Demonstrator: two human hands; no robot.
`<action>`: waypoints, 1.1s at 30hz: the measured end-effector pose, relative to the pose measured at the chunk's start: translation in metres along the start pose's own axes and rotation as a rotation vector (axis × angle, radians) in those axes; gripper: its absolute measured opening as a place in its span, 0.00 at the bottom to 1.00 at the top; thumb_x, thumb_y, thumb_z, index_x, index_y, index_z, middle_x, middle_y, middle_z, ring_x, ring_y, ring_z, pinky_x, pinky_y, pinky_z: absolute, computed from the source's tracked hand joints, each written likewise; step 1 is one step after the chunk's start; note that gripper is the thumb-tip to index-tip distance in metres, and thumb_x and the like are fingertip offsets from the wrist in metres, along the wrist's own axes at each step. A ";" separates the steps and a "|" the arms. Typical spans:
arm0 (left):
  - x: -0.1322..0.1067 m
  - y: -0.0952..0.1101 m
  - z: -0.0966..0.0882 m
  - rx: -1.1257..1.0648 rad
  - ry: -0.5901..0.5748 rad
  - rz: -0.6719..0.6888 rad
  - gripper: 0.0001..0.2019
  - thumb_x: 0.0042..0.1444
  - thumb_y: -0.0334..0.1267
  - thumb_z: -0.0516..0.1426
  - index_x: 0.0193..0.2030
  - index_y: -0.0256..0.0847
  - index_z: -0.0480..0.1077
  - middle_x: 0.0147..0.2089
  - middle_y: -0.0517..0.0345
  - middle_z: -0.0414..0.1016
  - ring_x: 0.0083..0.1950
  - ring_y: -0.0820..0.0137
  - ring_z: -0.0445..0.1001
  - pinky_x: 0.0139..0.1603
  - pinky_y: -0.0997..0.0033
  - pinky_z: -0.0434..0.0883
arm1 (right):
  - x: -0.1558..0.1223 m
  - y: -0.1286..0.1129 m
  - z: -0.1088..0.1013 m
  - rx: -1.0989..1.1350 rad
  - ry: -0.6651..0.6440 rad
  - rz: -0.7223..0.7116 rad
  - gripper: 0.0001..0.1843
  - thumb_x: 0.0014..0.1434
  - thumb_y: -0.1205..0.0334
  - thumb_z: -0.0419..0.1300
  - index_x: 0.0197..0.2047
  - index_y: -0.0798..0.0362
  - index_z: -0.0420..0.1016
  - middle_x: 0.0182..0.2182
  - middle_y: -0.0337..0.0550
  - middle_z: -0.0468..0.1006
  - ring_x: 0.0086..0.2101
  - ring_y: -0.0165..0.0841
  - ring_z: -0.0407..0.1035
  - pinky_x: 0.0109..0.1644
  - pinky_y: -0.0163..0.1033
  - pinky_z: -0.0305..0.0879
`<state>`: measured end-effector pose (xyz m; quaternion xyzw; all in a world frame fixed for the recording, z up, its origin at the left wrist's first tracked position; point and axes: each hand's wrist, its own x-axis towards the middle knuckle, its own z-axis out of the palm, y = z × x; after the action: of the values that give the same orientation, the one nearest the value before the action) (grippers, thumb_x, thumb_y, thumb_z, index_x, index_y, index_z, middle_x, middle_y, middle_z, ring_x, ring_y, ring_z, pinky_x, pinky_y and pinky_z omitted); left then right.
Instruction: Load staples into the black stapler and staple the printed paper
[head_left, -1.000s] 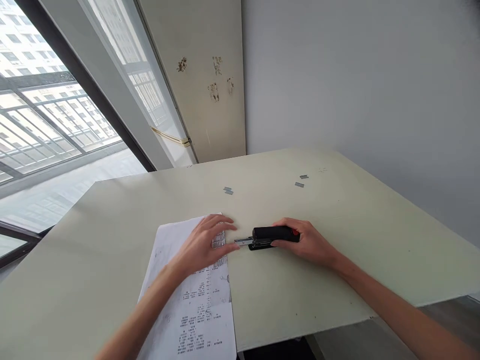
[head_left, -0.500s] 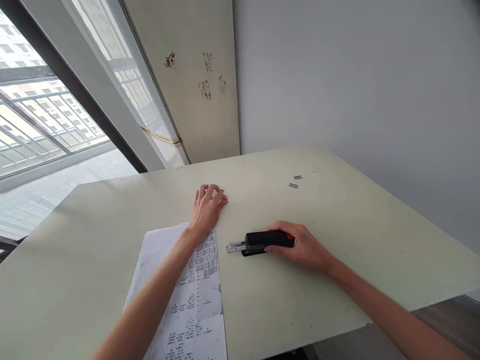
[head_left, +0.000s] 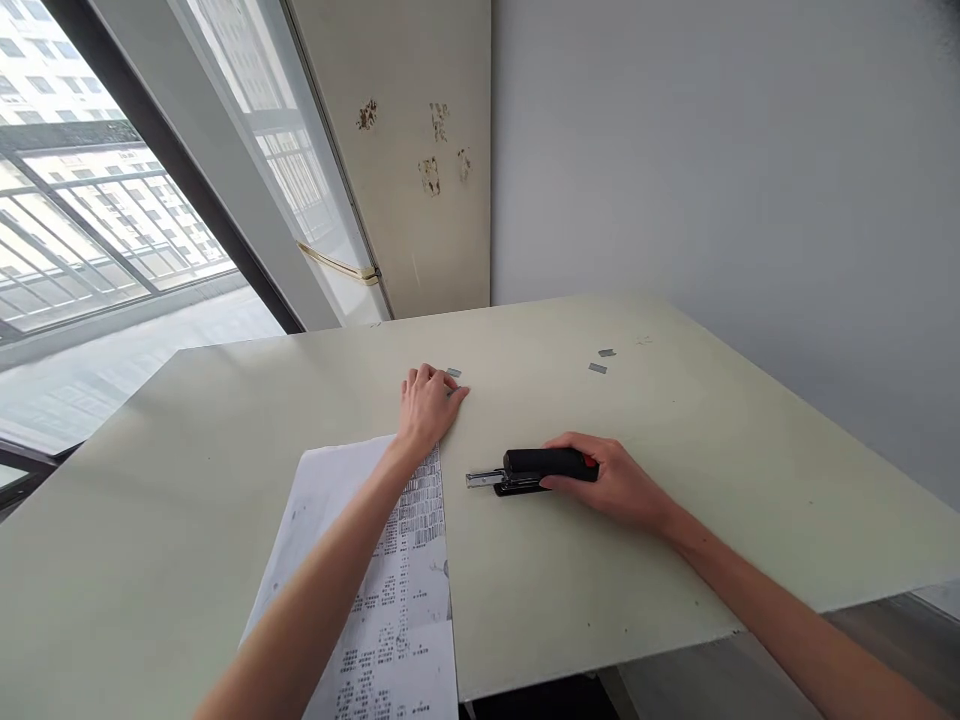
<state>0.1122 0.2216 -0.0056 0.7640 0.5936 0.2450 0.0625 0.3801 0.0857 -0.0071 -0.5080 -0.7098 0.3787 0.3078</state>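
My right hand (head_left: 611, 480) is wrapped around a black stapler (head_left: 551, 463) with a red mark near its rear end. The stapler lies sideways over the table, its silver staple tray (head_left: 484, 479) sticking out to the left. Farther off, my left hand (head_left: 429, 405) rests on the tabletop with curled fingers. Its thumb and forefinger close around a small grey staple strip (head_left: 453, 390), mostly hidden by the fingers. Just beyond them lies another staple strip (head_left: 454, 373). Printed sheets of paper (head_left: 397, 640) lie under my left forearm.
Two more grey staple strips (head_left: 598, 369) lie toward the far right of the pale table (head_left: 712, 480). A grey wall (head_left: 720, 150) borders the right side. A stained cabinet panel (head_left: 405, 230) stands behind, with a window (head_left: 112, 220) at the left. The table's front edge runs below my right forearm.
The view has shifted slightly, moving everything to the right in the picture. My left thumb has drawn a little nearer the forefinger, and a strip now shows between them. My right hand keeps holding the stapler.
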 end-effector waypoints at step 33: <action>-0.122 0.032 -0.051 -0.133 -0.135 0.330 0.12 0.75 0.46 0.51 0.49 0.46 0.74 0.47 0.55 0.80 0.45 0.63 0.78 0.47 0.59 0.75 | -0.001 -0.003 -0.003 -0.054 0.009 -0.019 0.18 0.64 0.41 0.64 0.47 0.46 0.80 0.39 0.41 0.83 0.36 0.37 0.73 0.37 0.41 0.67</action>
<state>0.0958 0.0876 0.0147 0.8599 0.4371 0.2388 0.1117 0.3813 0.0851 -0.0032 -0.5109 -0.7231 0.3542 0.3010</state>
